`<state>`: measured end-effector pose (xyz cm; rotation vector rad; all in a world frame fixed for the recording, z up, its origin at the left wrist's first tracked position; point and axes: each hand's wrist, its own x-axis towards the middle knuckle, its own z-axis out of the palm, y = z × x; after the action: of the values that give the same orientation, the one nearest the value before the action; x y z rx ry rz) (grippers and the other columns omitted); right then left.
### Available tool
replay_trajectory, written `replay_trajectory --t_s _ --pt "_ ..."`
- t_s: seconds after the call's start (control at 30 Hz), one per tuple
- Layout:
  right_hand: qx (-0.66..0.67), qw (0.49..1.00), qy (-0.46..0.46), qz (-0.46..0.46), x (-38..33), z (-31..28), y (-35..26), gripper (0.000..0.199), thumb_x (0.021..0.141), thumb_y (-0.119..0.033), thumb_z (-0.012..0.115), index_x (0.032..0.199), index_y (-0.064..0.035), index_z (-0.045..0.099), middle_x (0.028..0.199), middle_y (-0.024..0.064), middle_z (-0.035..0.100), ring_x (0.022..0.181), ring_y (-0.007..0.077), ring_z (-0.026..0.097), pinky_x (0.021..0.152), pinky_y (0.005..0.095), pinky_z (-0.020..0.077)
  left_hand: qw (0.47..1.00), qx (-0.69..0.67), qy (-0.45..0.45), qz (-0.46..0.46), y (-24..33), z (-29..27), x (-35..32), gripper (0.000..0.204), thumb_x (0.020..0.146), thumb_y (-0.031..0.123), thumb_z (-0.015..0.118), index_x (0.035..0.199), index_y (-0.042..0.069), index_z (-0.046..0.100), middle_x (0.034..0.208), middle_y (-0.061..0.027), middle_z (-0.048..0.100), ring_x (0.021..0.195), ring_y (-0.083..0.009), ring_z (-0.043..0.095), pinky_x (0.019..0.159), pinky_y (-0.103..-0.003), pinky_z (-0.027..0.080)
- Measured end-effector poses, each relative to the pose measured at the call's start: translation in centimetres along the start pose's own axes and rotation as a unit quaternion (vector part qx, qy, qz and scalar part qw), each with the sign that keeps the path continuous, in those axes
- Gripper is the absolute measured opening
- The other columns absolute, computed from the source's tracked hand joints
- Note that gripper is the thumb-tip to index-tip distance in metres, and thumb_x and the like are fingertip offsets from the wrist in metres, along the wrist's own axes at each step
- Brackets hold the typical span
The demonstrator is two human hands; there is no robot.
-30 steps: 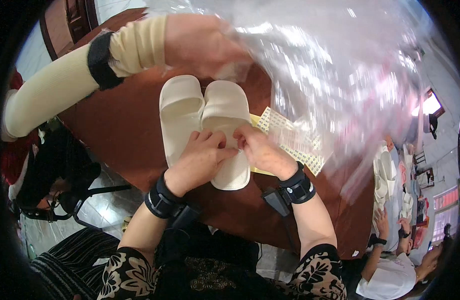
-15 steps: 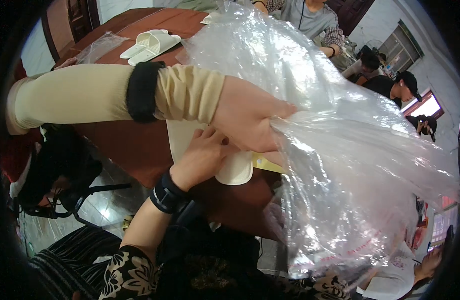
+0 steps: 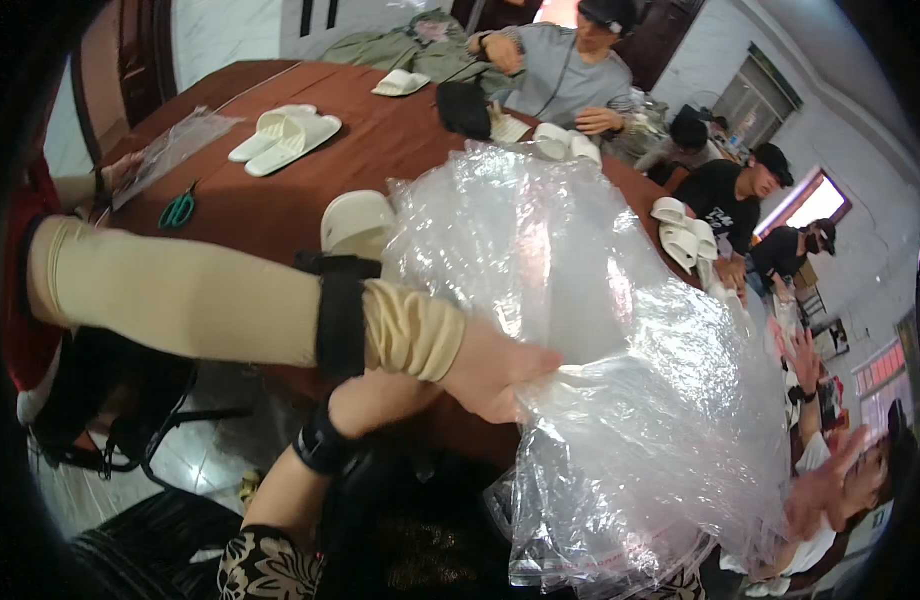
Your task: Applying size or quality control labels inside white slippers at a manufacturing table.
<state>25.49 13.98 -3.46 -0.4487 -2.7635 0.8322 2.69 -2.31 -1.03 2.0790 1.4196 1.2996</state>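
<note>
My left hand (image 3: 382, 398), with a black band at its wrist, lies behind another person's beige-sleeved arm (image 3: 190, 295), which hides its fingers. That person's hand (image 3: 495, 370) grips a large, crinkled clear plastic bag (image 3: 640, 420) in front of me. My right hand is hidden behind the bag; a bit of my floral sleeve (image 3: 685, 583) shows at its lower edge. A white slipper (image 3: 358, 222) lies on the table just beyond the beige-sleeved arm, partly covered by the bag.
On the brown-covered table (image 3: 380, 140) are several pairs of white slippers (image 3: 285, 138) and teal-handled scissors (image 3: 178, 207). At the left a hand holds a flat clear bag (image 3: 175, 150). Across sits a person in grey (image 3: 570, 85); others work along the right side.
The view has tilted up, showing more of the table. The other person's hand and the bag sit lower in view. My left fingers, seen earlier at a white slipper, are now covered.
</note>
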Motion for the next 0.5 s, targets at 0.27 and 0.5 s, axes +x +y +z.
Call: replay_trajectory --t_s 0.27,0.5 --pt "0.022 0.993 0.102 0.056 -5.9 -1.8 1.4 0.036 0.085 -0.005 0.051 0.121 -0.0014 0.053 0.101 0.0193 0.065 0.099 0.0372 0.061 0.091 0.0456 0.0456 0.965 0.168 0.1 0.175 12.6 -2.1 -3.0 0.038 0.076 0.029 0.08 0.098 0.003 0.063 0.099 -0.014 0.06 0.093 -0.0306 0.06 0.081 -0.041 0.05" --pt "0.049 0.981 0.165 0.09 -11.7 -2.5 2.2 0.038 0.085 -0.006 0.051 0.122 -0.0019 0.053 0.102 0.0192 0.065 0.1 0.0373 0.061 0.093 0.0458 0.0452 0.891 0.417 -0.021 0.178 18.4 -2.9 5.6 0.054 0.087 0.03 0.06 0.131 0.003 0.046 0.131 -0.0165 0.055 0.123 -0.037 0.051 0.102 -0.052 0.038"
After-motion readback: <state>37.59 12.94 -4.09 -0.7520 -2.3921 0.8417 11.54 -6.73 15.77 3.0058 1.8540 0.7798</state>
